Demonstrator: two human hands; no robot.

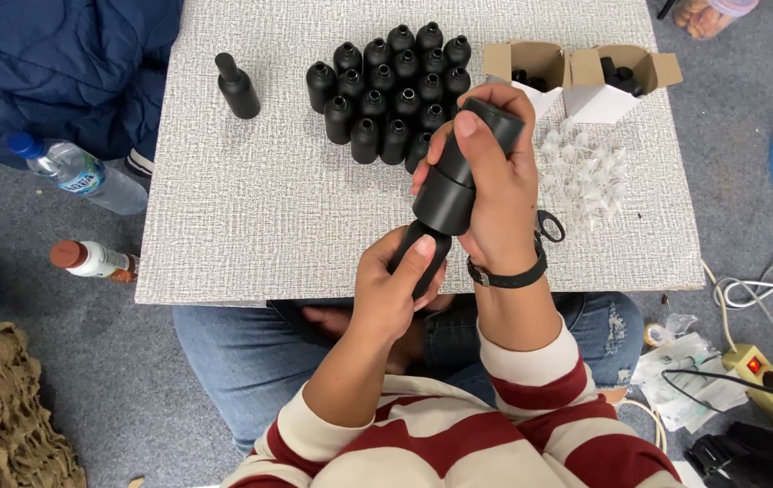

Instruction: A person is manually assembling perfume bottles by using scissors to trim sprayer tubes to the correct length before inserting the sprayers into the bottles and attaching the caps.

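Head view: black bottle [459,176] in right hand [504,199].

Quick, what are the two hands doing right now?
Left hand: closed around the black cap.
Right hand: closed around the black bottle.

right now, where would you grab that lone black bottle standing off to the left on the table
Grip the lone black bottle around its wide body, coming from the open table side nearest the person. It stands upright, apart from the cluster of bottles, and its narrow neck probably gives less hold.
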